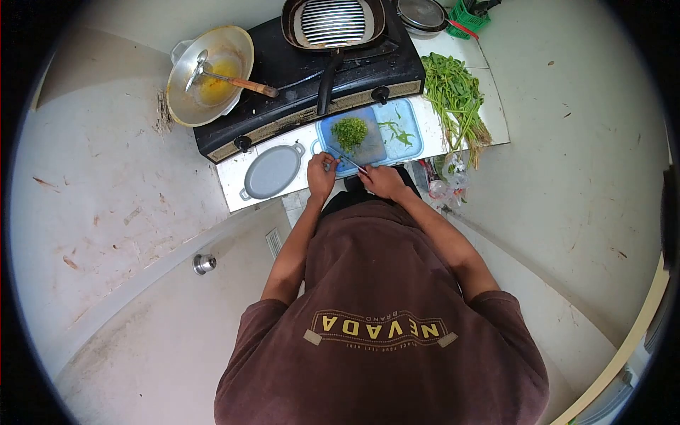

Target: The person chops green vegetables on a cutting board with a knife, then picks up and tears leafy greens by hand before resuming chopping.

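Note:
My right hand (382, 181) is wrapped round the handle of a knife (352, 163), whose blade points up and left over the near edge of a blue-grey cutting board (369, 149). At the board's lower left corner is my left hand (321, 171), its fingers curled together close to the blade tip. Whatever those fingers hold is too small to make out. A heap of finely chopped greens (350, 134) sits on the board, beyond the knife. Loose green leaves (399, 134) lie to its right, on the light blue tray (416, 134).
Behind the board stands a black stove (283, 117), bearing a grill pan (327, 51) and a wok (178, 99) with a ladle (244, 84). A grey oval plate (272, 172) lies left. Leafy greens (453, 92) and plastic bags (453, 173) are on the right.

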Tool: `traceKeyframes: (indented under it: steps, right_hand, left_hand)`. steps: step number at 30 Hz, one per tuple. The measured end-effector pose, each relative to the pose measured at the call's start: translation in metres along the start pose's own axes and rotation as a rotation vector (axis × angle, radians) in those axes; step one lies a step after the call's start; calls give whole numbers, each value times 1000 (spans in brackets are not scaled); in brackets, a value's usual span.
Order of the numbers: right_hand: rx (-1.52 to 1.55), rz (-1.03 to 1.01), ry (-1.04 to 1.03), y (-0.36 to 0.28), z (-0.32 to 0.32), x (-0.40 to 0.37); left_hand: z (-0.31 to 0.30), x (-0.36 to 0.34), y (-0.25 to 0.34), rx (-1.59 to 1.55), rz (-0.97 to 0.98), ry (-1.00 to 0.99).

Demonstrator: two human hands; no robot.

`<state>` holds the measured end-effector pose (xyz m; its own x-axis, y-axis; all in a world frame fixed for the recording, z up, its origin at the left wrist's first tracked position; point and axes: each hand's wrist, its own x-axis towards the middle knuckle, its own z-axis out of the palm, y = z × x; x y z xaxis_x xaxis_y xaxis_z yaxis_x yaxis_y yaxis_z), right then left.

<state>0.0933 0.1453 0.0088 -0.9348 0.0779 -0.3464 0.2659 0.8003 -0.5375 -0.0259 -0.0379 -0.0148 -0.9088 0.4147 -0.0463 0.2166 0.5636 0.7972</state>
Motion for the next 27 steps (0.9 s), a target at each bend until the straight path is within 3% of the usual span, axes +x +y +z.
traceKeyframes:
  steps: [8, 11, 14, 23, 27]
  right_hand:
    - [72, -11, 38, 6, 8, -4]
    - [53, -21, 24, 5, 5, -6]
    - [59, -24, 24, 3, 6, -6]
    - [65, -36, 28, 4, 8, -5]
    - [37, -58, 58, 2, 5, -6]
  left_hand:
    - [-1, -5, 2, 105, 199, 43]
    - [-2, -6, 5, 119, 206, 41]
    - [-4, -6, 11, 86, 88, -30]
    - [3, -5, 8, 91, 164, 31]
    - [3, -2, 8, 53, 113, 18]
